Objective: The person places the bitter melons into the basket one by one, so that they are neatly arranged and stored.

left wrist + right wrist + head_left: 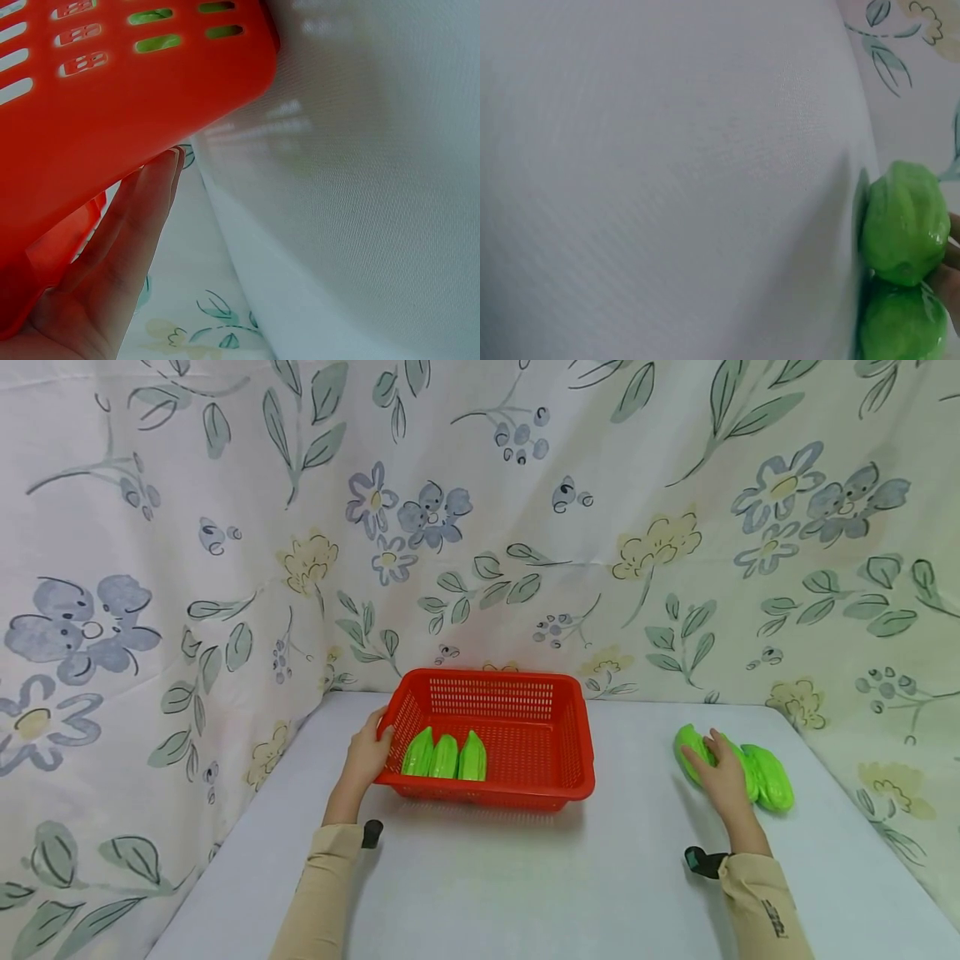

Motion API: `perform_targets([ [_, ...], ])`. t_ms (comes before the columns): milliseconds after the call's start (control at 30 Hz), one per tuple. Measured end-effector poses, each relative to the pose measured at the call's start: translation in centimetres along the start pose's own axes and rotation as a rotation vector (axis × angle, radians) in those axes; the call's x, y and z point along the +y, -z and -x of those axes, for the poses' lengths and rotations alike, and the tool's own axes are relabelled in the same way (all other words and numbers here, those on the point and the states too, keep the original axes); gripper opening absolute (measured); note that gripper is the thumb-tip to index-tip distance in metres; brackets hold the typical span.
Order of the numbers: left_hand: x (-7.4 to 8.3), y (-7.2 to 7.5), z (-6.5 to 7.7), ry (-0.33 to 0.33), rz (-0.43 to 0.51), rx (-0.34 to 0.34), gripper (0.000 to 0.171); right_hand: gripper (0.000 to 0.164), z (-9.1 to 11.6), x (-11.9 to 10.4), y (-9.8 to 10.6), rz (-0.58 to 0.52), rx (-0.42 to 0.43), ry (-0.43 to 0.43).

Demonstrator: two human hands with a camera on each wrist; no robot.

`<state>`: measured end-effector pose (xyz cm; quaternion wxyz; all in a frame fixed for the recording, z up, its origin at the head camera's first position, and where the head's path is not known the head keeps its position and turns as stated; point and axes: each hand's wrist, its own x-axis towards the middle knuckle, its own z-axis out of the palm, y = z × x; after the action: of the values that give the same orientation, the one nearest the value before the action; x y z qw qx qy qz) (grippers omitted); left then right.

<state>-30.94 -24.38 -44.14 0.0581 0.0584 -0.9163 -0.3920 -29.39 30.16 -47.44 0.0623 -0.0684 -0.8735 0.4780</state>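
A red plastic basket (517,792) stands on the table, with three green ridged gourds (444,757) side by side in its left part. My left hand (367,753) holds the basket's left rim; in the left wrist view its fingers (142,202) lie along the outer wall under the rim. At the right, three more glossy green gourds lie in a row. My right hand (724,773) grips the leftmost gourd (692,745) of that row, thumb on its near left side. The right wrist view shows that gourd (905,223) touching its neighbour (904,326), fingers partly out of frame.
The white table (495,885) reaches back to a floral curtain (480,527) behind and at both sides. The rightmost gourd (771,781) lies near the table's right edge. A bare stretch of table separates basket and gourds.
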Motion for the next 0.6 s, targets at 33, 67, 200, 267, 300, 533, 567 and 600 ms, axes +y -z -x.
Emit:
perform_targets([
  [33,0.0,0.0,0.0,-0.002,-0.001,0.002,0.052,0.083,0.0,0.1,-0.1,0.002,0.000,0.000],
  [67,0.0,0.0,0.0,-0.002,-0.002,0.003,0.052,0.084,-0.1,0.2,-0.1,0.001,-0.002,-0.003],
  [200,0.0,0.0,0.0,-0.002,-0.002,0.004,0.052,0.084,0.0,0.6,-0.4,0.004,-0.013,-0.009],
  [267,-0.1,0.0,0.0,-0.001,-0.001,-0.001,0.052,0.084,0.0,0.7,-0.6,-0.005,-0.016,-0.005],
  [300,0.0,0.0,0.0,0.000,0.000,-0.001,0.052,0.084,0.1,0.8,-0.7,-0.013,-0.017,-0.005],
  [533,0.0,0.1,0.0,-0.012,-0.016,0.008,0.051,0.084,0.0,0.7,-1.2,-0.046,-0.005,-0.024],
  [567,0.1,0.1,0.0,-0.011,-0.017,0.007,0.051,0.084,0.0,0.7,-1.3,-0.047,-0.006,-0.030],
  [600,0.1,0.1,0.0,-0.011,-0.019,0.005,0.051,0.084,0.0,0.7,-1.4,-0.048,-0.007,-0.041],
])
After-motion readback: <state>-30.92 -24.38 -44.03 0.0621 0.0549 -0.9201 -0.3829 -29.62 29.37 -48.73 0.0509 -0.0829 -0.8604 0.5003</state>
